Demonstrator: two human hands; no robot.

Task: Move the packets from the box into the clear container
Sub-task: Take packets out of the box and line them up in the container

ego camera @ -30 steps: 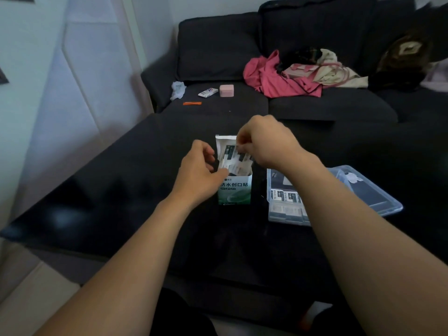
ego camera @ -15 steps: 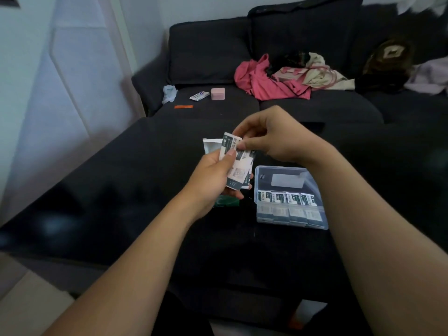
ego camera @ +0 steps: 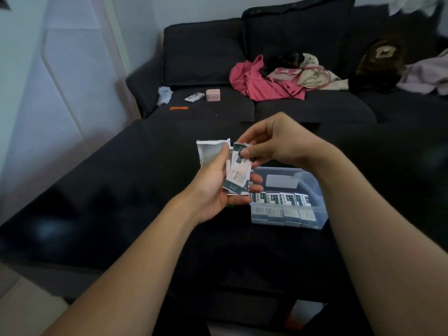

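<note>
My left hand [ego camera: 213, 190] holds a small stack of white and dark green packets [ego camera: 238, 175] above the black table, fingers curled under it. My right hand [ego camera: 274, 141] pinches the top end of the front packet between thumb and fingers. Behind the left hand stands the open box [ego camera: 208, 152], its white flap up; its lower part is hidden by the hand. The clear container [ego camera: 312, 214] sits just right of the hands, with a row of several packets [ego camera: 281, 198] standing along its near wall.
The glossy black table [ego camera: 121, 190] runs to a dark sofa [ego camera: 315, 110]. On the sofa lie pink clothes [ego camera: 257, 81], a pink case [ego camera: 213, 95], a small packet [ego camera: 194, 97], an orange strip [ego camera: 179, 108] and a brown bag [ego camera: 380, 57].
My right hand drew packets out of the box and both hands lifted them clear. The left hand went from steadying the box to holding the stack.
</note>
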